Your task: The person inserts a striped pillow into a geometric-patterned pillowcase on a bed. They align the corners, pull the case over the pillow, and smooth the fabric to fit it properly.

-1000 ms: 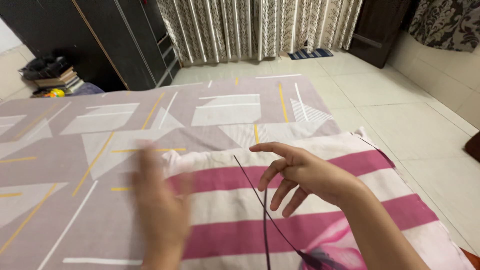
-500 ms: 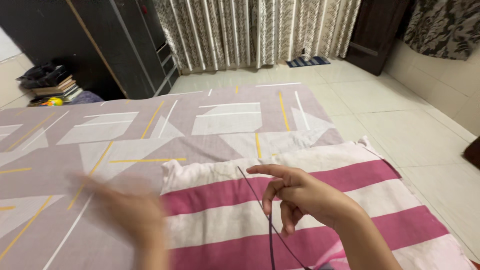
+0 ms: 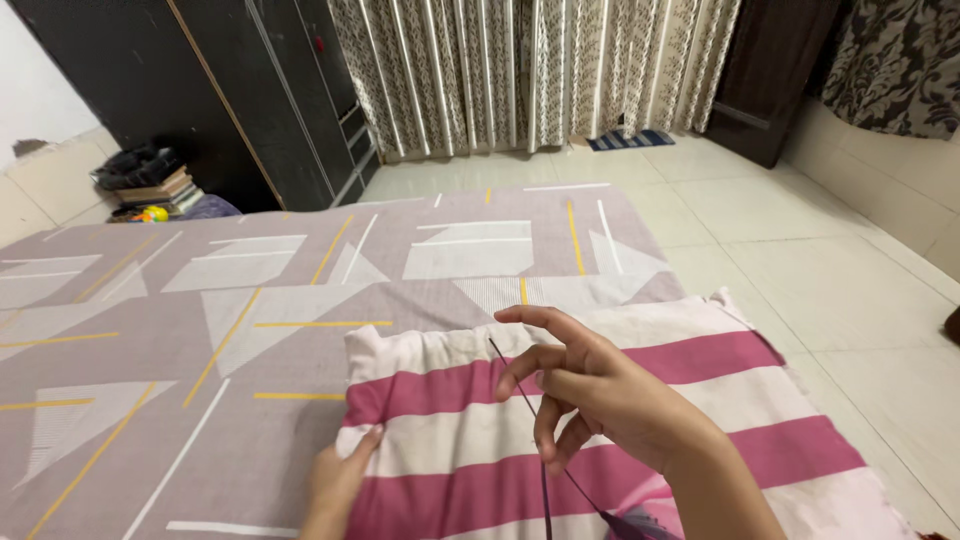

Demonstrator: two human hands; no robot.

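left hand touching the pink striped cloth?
Touching. Head view: left hand lies on the edge of the pink-and-white striped cloth, fingers on the fabric, no gap visible.
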